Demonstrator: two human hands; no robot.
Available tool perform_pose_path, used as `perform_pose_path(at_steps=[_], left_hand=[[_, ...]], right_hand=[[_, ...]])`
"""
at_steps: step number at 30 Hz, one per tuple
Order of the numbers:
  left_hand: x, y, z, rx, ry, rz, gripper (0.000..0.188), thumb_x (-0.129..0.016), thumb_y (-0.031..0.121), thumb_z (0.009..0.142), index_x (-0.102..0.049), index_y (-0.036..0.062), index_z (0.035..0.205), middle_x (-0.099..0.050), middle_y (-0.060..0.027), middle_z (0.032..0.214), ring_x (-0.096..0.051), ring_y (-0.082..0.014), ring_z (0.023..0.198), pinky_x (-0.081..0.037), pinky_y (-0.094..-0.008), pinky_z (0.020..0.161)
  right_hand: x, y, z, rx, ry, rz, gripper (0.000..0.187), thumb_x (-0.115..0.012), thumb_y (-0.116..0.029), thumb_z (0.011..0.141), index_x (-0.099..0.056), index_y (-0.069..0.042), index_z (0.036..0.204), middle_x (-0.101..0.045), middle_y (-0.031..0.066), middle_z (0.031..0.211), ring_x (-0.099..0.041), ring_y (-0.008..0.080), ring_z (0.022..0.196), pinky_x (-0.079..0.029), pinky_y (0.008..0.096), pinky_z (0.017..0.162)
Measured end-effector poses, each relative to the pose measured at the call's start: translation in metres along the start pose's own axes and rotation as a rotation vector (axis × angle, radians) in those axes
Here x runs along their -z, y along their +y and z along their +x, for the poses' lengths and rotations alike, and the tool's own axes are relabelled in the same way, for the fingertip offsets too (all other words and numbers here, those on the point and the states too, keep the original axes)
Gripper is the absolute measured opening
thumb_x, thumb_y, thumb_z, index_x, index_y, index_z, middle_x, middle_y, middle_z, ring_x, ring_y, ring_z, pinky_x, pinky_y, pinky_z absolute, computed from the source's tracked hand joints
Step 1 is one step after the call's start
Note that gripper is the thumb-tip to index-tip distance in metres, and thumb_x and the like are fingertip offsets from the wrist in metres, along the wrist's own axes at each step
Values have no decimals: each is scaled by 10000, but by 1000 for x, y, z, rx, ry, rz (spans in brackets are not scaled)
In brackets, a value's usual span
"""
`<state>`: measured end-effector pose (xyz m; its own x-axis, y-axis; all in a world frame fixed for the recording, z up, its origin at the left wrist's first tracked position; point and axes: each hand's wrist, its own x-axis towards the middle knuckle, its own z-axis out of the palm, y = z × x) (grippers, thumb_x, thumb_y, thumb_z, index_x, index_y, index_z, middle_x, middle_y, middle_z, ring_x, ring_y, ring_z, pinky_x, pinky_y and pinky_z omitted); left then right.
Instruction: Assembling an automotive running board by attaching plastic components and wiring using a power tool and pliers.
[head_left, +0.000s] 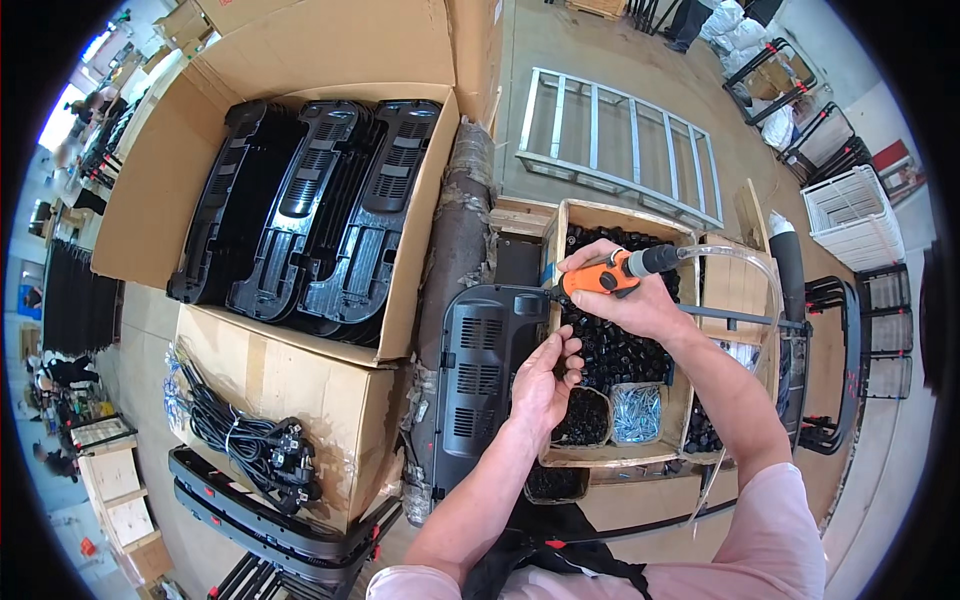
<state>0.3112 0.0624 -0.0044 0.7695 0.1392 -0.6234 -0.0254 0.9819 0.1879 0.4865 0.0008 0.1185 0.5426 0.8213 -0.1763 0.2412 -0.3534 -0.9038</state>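
Note:
My right hand is wrapped round an orange and grey power screwdriver with a clear hose at its back end. The tool lies nearly level, its tip pointing left at the upper right edge of a black vented plastic cover. Whether the tip touches the cover is too small to tell. Just right of that cover, my left hand is closed with its fingertips drawn together; anything in them is hidden. Below the tool is a wooden parts box with black plastic parts and silvery screws.
A large cardboard box at left holds stacked black covers. Bundled black power cables lie on a carton in front. Beside the boxes runs a tape-wrapped roll. A metal frame lies on the floor beyond.

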Motion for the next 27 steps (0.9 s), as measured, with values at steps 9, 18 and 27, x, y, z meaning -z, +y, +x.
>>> perform_pose_path(at_steps=[9,18,27], left_hand=[[-1,14,16,-24,70,-172,243,-614,331,1108,-714,117,1162,-664,38,881,-600,-97,738,-495,-232,642],[-11,35,25,-80,-112,-546,227,-593,342,1112,-666,130,1150,-642,44,881,-593,-80,751,-531,-212,636],[-8,47,19,-78,-126,-449,267,-588,327,1117,-659,78,1179,-652,5,914,-617,-128,797,-542,-257,714]], right_hand=[[-12,-4,-6,68,110,86,483,-812,-85,872,-638,-74,1322,-741,67,1216,-694,152,1153,-547,327,1049],[-13,-30,-17,145,46,243,505,-837,-73,873,-622,-44,1329,-739,113,1255,-697,180,1180,-549,371,1073],[-27,-42,2,130,39,239,500,-835,-77,877,-628,-42,1331,-737,111,1259,-693,177,1173,-550,357,1062]])
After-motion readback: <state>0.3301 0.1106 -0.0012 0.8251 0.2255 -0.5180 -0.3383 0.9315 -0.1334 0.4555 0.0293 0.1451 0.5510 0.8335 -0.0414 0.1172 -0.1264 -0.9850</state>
